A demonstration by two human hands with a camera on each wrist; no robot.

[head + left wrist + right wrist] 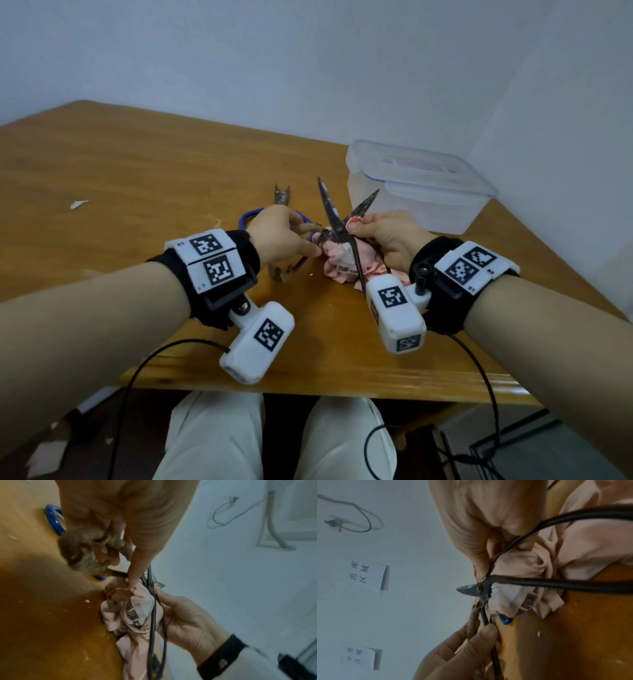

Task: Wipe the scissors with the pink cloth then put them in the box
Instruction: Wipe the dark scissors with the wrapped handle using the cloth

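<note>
Black iron scissors (330, 212) stand just above the table with their blades spread in a V pointing away from me. My left hand (291, 240) grips one loop handle, which is wrapped in brown cord (89, 545), and its index finger reaches down to the cloth. My right hand (373, 233) holds the crumpled pink cloth (339, 263) in its palm, and its thumb presses the scissors near the pivot (479, 588). The other black handle (152, 612) lies across the cloth (135, 615). A clear plastic box (394, 205) with its lid on top stands behind my right hand.
A second pair of scissors with blue handles (248, 217) lies on the wooden table (137, 171) behind my left hand, blades (281, 197) pointing away. A white paper scrap (78, 204) lies at the left. Walls close the back and right. Cables hang below the front edge.
</note>
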